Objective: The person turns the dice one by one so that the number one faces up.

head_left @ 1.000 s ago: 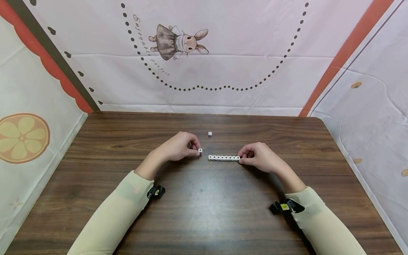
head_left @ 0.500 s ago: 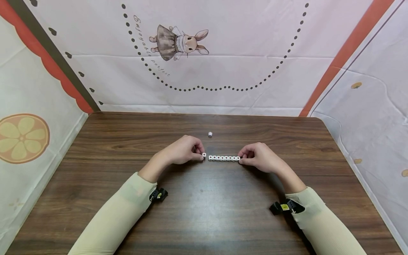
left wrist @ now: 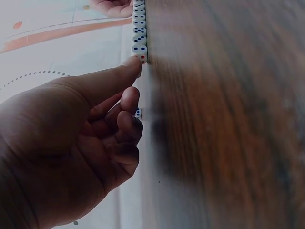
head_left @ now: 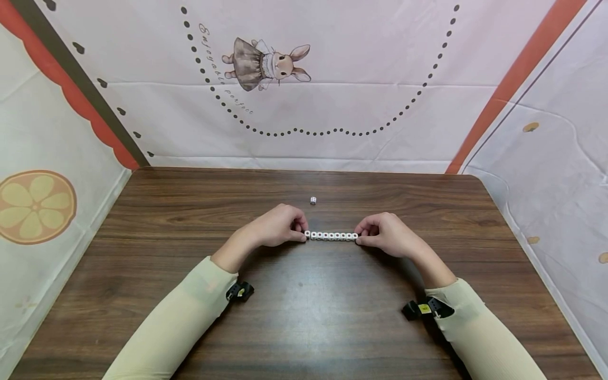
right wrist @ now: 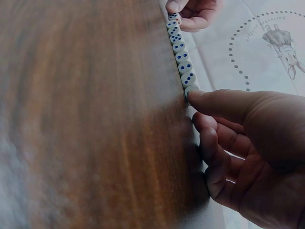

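A straight row of several small white dice (head_left: 334, 236) lies across the middle of the table. My left hand (head_left: 280, 226) pinches the die (head_left: 307, 234) at the row's left end between thumb and fingers, right up against its neighbour. At the other end, my right hand (head_left: 390, 234) pinches the last die (right wrist: 190, 90), which the thumb partly covers in the right wrist view. Blue pips show on the near faces of the dice. One loose die (head_left: 313, 200) stands apart, beyond the row, and peeks out behind my left fingers in the left wrist view.
The brown wood-grain table (head_left: 304, 327) ends at a back edge against a white printed cloth (head_left: 361, 63) with a rabbit drawing. More cloth hangs at the left and right sides. Black wrist cameras (head_left: 240, 291) sit at both sleeve cuffs.
My left hand has moved right and nearer with its die, bringing it from a gap away up to the row's left end. The right hand and the loose die have stayed put.
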Demonstrator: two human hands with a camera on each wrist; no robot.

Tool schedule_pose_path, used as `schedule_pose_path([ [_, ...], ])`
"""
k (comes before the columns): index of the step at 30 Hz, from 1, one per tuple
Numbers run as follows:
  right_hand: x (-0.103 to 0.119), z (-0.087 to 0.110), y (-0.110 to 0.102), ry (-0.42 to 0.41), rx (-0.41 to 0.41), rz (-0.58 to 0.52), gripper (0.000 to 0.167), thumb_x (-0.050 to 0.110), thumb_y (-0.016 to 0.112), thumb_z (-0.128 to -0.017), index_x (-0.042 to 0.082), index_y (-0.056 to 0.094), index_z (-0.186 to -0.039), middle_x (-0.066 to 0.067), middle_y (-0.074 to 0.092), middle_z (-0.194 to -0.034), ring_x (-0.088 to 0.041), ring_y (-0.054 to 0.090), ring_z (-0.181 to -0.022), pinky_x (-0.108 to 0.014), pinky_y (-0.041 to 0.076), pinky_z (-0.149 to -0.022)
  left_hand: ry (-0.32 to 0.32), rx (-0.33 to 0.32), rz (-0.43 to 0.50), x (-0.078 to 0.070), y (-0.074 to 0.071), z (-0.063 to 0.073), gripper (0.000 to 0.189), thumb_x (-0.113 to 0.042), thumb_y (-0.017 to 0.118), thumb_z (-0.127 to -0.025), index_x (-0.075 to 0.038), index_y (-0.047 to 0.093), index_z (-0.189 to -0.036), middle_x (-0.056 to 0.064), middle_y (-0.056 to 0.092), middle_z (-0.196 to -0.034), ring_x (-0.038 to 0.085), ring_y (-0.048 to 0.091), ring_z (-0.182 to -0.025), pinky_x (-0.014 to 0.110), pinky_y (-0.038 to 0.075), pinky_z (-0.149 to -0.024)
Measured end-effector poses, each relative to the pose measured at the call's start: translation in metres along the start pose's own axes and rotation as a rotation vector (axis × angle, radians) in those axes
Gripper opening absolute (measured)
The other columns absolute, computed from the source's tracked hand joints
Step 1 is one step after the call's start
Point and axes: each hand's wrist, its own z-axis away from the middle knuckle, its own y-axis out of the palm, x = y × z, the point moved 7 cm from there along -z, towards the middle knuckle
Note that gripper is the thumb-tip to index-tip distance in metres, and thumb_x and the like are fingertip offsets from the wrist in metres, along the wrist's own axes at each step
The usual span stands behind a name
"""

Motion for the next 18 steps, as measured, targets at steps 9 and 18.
schedule_pose_path([
  [9,0.001,0.0002,-0.0001,0.004,0.001,0.003,0.007,0.015,0.083,-0.093,0.018,0.078,-0.097,0.009,0.066,-0.08,-0.012,0.062,-0.074,-0.031,0.05,-0.069,0.002,0.01,-0.034,-0.0011,0.0025,-0.0009,0.013,-0.017,0.085,-0.092,-0.013,0.072,-0.092,-0.006,0.063,-0.081,0.009,0.058,-0.079,0.03,0.049,-0.079],
  [18,0.0009,0.0003,0.0,0.008,0.003,0.004,0.006,0.015,0.082,-0.093,0.018,0.078,-0.098,0.009,0.067,-0.08,-0.013,0.062,-0.074,-0.032,0.05,-0.07,-0.001,0.011,-0.055,0.001,0.0043,-0.0023,0.015,-0.018,0.085,-0.091,-0.013,0.072,-0.094,-0.006,0.062,-0.082,0.009,0.057,-0.079,0.031,0.049,-0.08],
])
